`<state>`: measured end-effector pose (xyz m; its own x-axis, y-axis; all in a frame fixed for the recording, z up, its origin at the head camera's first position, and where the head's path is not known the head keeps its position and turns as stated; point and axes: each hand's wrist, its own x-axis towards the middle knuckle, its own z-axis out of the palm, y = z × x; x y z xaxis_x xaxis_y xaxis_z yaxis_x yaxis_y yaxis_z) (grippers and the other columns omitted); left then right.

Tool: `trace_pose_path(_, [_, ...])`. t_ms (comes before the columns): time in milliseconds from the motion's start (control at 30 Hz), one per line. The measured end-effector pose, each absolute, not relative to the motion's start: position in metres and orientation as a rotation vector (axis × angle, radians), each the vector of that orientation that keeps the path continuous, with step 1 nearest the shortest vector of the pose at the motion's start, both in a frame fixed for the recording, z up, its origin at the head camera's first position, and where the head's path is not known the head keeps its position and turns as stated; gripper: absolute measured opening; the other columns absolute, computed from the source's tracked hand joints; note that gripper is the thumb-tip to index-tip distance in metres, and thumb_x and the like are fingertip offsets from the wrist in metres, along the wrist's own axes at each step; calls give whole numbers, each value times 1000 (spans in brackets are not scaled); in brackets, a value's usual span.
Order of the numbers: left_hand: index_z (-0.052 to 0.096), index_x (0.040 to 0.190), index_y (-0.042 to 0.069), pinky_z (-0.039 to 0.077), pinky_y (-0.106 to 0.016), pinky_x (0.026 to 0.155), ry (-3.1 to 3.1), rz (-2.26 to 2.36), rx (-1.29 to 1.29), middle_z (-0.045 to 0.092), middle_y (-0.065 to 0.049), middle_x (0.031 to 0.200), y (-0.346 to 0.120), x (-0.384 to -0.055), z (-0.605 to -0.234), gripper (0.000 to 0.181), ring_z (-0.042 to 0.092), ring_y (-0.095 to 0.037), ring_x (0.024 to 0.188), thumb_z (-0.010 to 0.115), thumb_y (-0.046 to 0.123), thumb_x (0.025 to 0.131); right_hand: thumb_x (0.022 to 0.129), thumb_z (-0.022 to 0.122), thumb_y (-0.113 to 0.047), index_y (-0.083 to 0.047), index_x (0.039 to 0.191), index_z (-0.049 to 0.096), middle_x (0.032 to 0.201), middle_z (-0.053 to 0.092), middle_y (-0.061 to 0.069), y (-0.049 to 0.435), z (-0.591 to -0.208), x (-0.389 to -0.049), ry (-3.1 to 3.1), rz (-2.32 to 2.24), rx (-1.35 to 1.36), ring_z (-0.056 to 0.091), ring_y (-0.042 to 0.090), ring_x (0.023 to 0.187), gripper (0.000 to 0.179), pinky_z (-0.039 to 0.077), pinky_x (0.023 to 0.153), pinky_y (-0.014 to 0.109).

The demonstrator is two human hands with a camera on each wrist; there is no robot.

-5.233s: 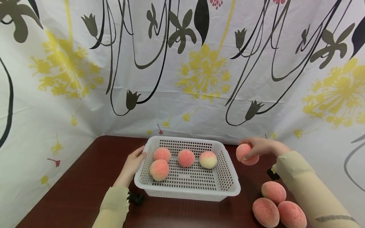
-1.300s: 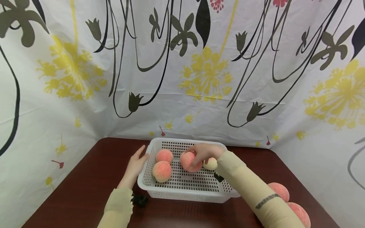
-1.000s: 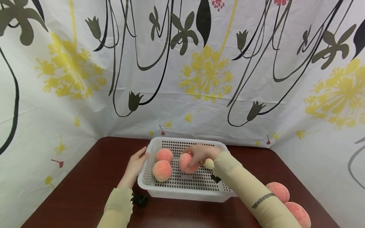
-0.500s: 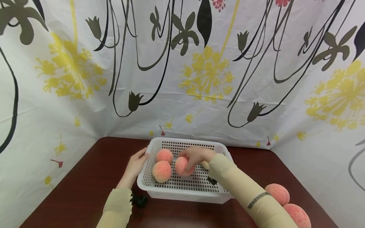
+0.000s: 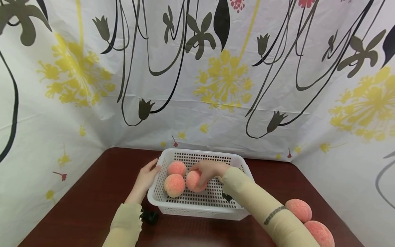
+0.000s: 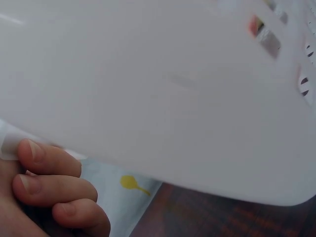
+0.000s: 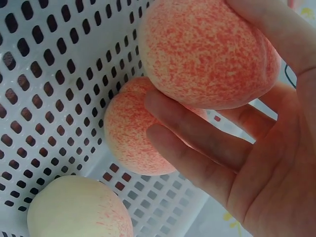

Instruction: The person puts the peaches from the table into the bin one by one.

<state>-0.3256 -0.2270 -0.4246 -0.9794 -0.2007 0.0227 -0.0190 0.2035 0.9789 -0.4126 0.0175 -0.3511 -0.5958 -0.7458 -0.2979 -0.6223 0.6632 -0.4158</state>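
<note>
My right hand (image 5: 209,171) holds a pink-red peach (image 5: 195,181) between thumb and fingers, inside a white perforated basket (image 5: 200,212). Left of it, close by, lie a rear peach (image 5: 177,168) and a front peach (image 5: 174,185). From the right wrist, the held peach (image 7: 212,54) appears above another reddish peach (image 7: 133,128), with fingertips overlapping that one. A pale yellow peach (image 7: 79,207) lies lower left there; in the head view my hand and sleeve mostly hide it. My left hand (image 5: 146,178) grips the basket's left rim, its fingers (image 6: 54,190) curled beside the white wall.
Two more peaches, a rear one (image 5: 298,210) and a front one (image 5: 319,234), sit on the dark red table (image 5: 86,199) at right, partly covered by my right sleeve (image 5: 262,206). A flower-patterned curtain (image 5: 197,85) encloses the table's back and sides.
Over five seconds, my right hand has carried its peach from right of the basket into it, then drifted left toward the two left peaches. My left hand has stayed at the rim.
</note>
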Motion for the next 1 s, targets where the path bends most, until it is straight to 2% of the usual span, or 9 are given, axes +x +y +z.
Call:
trace_pose_path(233, [28,153,9,36,-57,102,-2306,-1910,225,31,-22,152,-228,-326,-424,56,44,-40,129,46,27,103,66,80,-8,-19,117,67,101,62,-11,11,-355,-413,2454,-301,-1142,55,8,92,55,46,82,27])
trace_pose_path(433, [29,153,10,37,-56,102,-2295,-1917,219,33,-22,151,-227,-326,-425,55,45,-40,128,46,26,103,67,83,-18,-20,118,67,100,62,-11,10,-360,-413,2498,-281,-1070,55,8,91,53,46,81,28])
trace_pose_path(667, [31,152,9,41,-55,99,-2307,-1912,211,37,-22,149,-225,-327,-426,55,50,-39,124,47,27,103,68,81,-11,-17,132,60,116,60,-9,11,-362,-412,2481,-313,-1067,53,8,101,68,44,88,28])
trace_pose_path(800, [32,151,8,41,-54,99,-2307,-1918,208,38,-21,149,-225,-327,-425,54,50,-38,123,47,28,103,68,81,-8,-17,132,60,113,61,-9,10,-361,-410,2478,-301,-1090,53,8,102,68,43,91,28])
trace_pose_path(1000, [32,152,9,42,-54,99,-2317,-1921,214,36,-19,150,-225,-328,-425,54,51,-37,123,46,28,103,67,84,-11,-22,133,59,116,60,-10,9,-362,-408,2495,-273,-1106,53,8,102,71,45,87,28])
